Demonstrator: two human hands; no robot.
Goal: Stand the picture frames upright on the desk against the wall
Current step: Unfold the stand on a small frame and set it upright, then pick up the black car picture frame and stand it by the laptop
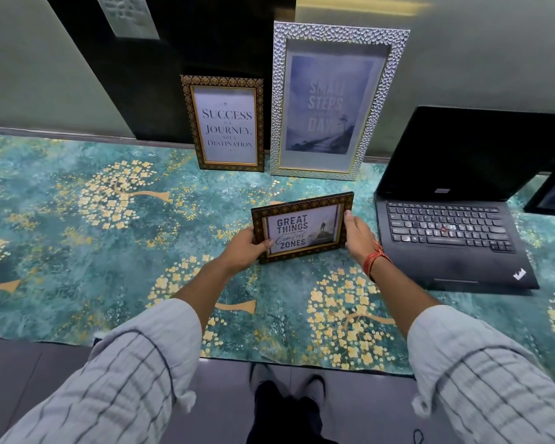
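Note:
A small dark patterned frame reading "Great Things... Zones" point(303, 230) is held in landscape position over the middle of the desk, slightly tilted. My left hand point(249, 248) grips its left edge and my right hand point(359, 235) grips its right edge. Two other frames stand upright against the wall behind it: a dark gold-trimmed "Success is a Journey" frame point(226, 123) and, to its right, a taller silver textured "Small Steps" frame point(330, 100).
An open black laptop point(449, 229) sits on the right side of the desk. A teal cloth with gold flower trees point(93, 219) covers the desk. A dark panel point(135, 75) runs up the wall behind the frames. Floor and shoes show below.

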